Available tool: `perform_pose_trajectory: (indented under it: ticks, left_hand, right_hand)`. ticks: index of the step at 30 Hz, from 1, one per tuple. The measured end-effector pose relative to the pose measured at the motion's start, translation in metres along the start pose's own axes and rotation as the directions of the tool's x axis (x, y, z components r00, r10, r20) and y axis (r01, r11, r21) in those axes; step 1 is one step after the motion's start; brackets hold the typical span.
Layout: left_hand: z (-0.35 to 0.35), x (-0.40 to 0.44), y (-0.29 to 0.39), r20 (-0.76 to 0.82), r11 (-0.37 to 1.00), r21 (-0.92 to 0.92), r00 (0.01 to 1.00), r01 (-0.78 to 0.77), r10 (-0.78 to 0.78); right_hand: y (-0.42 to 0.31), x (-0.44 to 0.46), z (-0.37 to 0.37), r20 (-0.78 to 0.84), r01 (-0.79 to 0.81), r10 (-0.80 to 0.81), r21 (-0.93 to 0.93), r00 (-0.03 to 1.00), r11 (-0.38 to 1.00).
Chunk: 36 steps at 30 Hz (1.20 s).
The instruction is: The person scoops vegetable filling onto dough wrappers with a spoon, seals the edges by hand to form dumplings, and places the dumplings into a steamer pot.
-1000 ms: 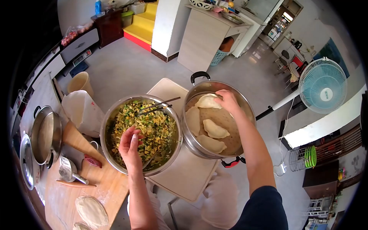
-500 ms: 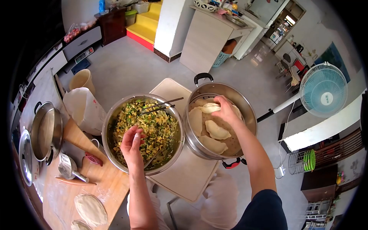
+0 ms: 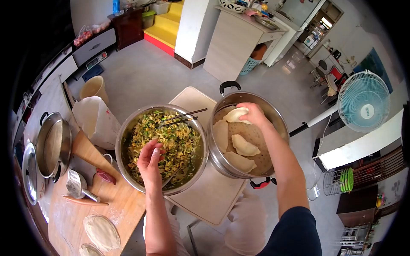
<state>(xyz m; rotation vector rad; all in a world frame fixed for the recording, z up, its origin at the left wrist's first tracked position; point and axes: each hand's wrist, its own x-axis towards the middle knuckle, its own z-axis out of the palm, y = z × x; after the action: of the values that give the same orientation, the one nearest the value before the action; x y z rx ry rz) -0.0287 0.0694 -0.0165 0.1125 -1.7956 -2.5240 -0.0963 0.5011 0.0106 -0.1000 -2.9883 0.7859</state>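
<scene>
My right hand [image 3: 253, 114] is closed on the right end of a pale dumpling [image 3: 235, 115] at the back of the steamer pot [image 3: 279, 115]. Three more dumplings lie on the perforated tray: one at the left side [image 3: 221, 135], one in the middle [image 3: 245, 145] and one at the front [image 3: 240, 161]. Over the steel bowl [image 3: 124, 166] of chopped green and yellow filling [image 3: 179, 147], my left hand [image 3: 150, 158] hovers with its fingers curled and thumb near them; whether it holds anything is too small to tell. Chopsticks [image 3: 183, 118] rest across the bowl's rim.
On the wooden board [image 3: 124, 205] at left are flat dough pieces [image 3: 101, 232], a scoop [image 3: 78, 185] and a rolling pin [image 3: 85, 201]. An empty pan [image 3: 53, 145] and a lid [image 3: 30, 174] stand beyond. A fan [image 3: 363, 101] stands at right.
My right hand has shifted slightly with the dumpling at the back of the steamer, and more of the dumpling now shows. My left hand has stayed nearly still above the bowl.
</scene>
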Motion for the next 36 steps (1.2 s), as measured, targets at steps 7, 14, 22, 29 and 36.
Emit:
perform_pose_trajectory:
  ticks: [7, 14, 22, 29, 36]
  left_hand:
    - [0.0, 0.0, 0.001, -0.002, 1.0, -0.002, 1.0, 0.009, -0.009]
    - [0.0, 0.0, 0.002, 0.001, 1.0, -0.004, 1.0, 0.019, -0.019]
    - [0.002, -0.001, 0.001, 0.004, 1.0, -0.007, 1.0, 0.02, -0.02]
    - [-0.002, 0.0, 0.002, -0.003, 1.0, -0.017, 1.0, 0.014, -0.014]
    - [0.001, 0.0, -0.001, 0.006, 1.0, -0.001, 1.0, 0.027, -0.027]
  right_hand:
    - [-0.015, -0.041, 0.015, -0.119, 0.196, -0.213, -0.136, 0.97, 0.971]
    - [0.009, -0.016, 0.012, -0.075, -0.016, 0.028, 0.164, 0.997, 0.986]
    - [-0.014, 0.003, -0.021, -0.146, 0.121, -0.12, -0.004, 0.982, 0.993]
    - [-0.005, -0.001, 0.01, -0.077, 0.032, -0.039, -0.091, 0.996, 0.995]
    - [0.018, 0.013, 0.019, -0.028, 0.167, -0.165, 0.05, 0.986, 0.985]
